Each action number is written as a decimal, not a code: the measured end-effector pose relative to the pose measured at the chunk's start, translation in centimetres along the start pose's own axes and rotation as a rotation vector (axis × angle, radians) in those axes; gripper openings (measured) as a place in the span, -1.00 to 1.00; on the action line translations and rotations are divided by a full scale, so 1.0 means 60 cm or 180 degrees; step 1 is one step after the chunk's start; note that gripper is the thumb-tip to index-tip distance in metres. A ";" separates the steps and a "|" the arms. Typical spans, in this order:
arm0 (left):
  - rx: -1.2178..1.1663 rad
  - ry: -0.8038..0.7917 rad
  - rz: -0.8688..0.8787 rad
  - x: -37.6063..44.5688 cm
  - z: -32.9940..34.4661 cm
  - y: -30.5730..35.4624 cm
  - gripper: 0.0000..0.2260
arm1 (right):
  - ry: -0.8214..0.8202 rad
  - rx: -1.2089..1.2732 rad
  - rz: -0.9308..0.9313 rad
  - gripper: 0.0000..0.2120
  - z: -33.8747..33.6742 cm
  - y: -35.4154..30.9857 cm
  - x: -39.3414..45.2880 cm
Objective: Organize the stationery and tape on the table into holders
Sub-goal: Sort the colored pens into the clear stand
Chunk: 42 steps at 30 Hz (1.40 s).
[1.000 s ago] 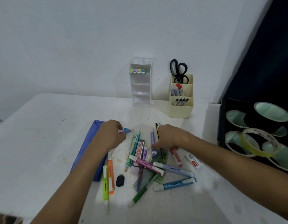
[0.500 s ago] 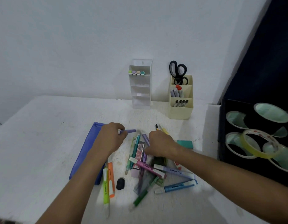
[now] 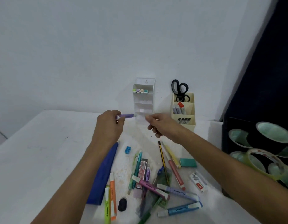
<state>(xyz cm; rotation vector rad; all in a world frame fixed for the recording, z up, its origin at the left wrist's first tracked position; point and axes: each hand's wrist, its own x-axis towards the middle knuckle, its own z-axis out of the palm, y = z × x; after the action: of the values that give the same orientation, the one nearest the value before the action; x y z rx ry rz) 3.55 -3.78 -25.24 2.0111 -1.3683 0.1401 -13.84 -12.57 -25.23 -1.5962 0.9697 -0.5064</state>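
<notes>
Purple marker (image 3: 126, 115) lay level at frame centre, long axis pointing right toward the white holder (image 3: 144, 101), pinched in the left hand (image 3: 110, 125). The right hand (image 3: 161, 125) pinched something pale, too blurred to name. Four capped markers (image 3: 140, 91) filled the holder's top tier. One pair of scissors (image 3: 180, 90) stood in the cream holder (image 3: 183, 110) on the table (image 3: 43, 151).

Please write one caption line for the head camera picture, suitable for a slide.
Left hand holds a purple marker near the white tiered holder; right hand is raised beside it.
</notes>
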 end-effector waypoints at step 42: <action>0.0589 -0.0714 0.0814 0.184 0.128 -0.011 -0.81 | 0.1318 -0.2561 -0.1677 -0.81 0.016 0.024 0.217</action>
<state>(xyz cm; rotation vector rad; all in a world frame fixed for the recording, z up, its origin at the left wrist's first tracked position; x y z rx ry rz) 6.82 -16.78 -26.41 2.0411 -1.8125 0.1647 -6.17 -22.50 -29.13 -2.5723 1.1309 -0.9049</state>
